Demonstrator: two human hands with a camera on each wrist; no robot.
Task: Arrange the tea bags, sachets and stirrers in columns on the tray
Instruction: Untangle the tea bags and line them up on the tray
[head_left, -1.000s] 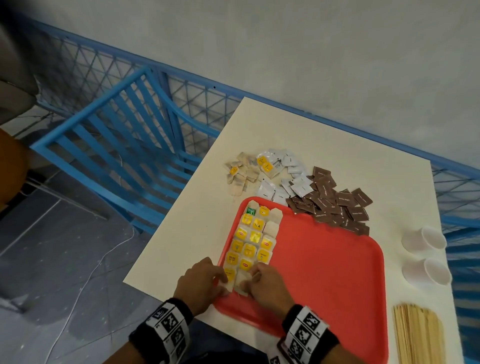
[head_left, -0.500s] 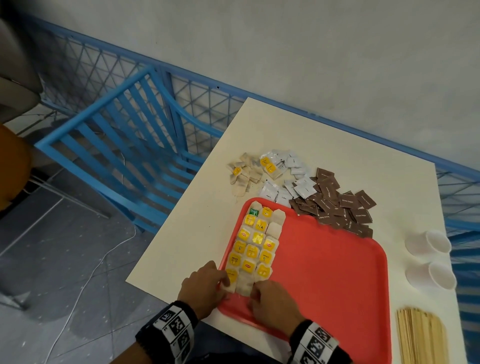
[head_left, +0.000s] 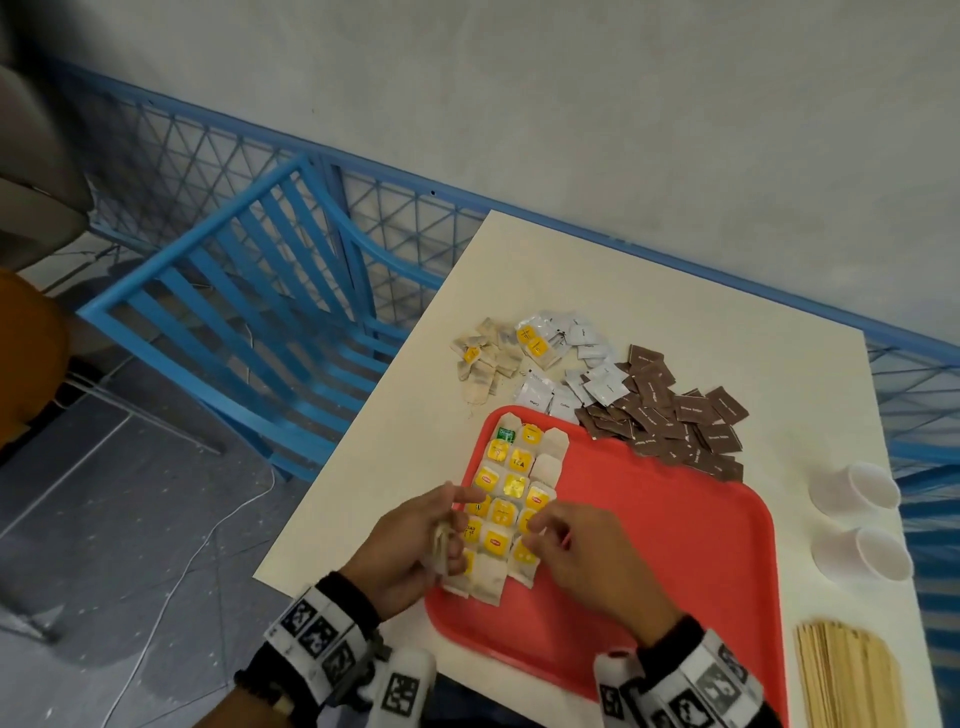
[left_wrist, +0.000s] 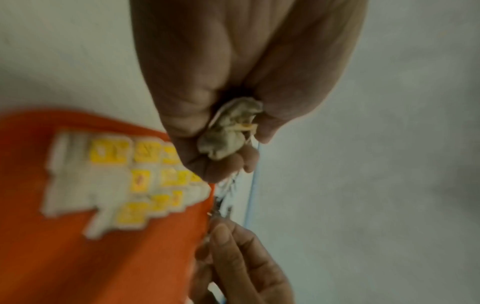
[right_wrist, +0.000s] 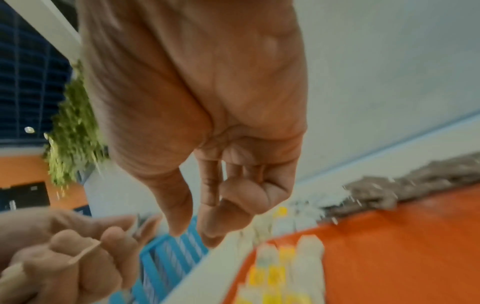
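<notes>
A red tray (head_left: 675, 545) lies on the cream table (head_left: 649, 291). Three columns of tea bags (head_left: 511, 493) with yellow tags fill its left part. My left hand (head_left: 452, 525) hovers over the tray's left rim and grips a crumpled bunch of tea bags (left_wrist: 228, 131) in curled fingers, with strings hanging below. My right hand (head_left: 540, 525) floats over the near end of the columns, thumb and forefinger apart and nothing seen between them (right_wrist: 194, 236). Beyond the tray lie loose tea bags (head_left: 488, 358), white sachets (head_left: 587, 364) and brown sachets (head_left: 670, 410). Wooden stirrers (head_left: 847, 675) lie at the near right.
Two white cups (head_left: 857, 488) lie on their sides at the table's right edge. A blue slatted chair (head_left: 249, 312) stands left of the table, with a blue mesh fence and grey wall behind. The tray's right part is bare red.
Both hands have lifted off the near end of the tea bag columns, where they were pressing. The left hand now shows a bunch of tea bags held above the tray's rim.
</notes>
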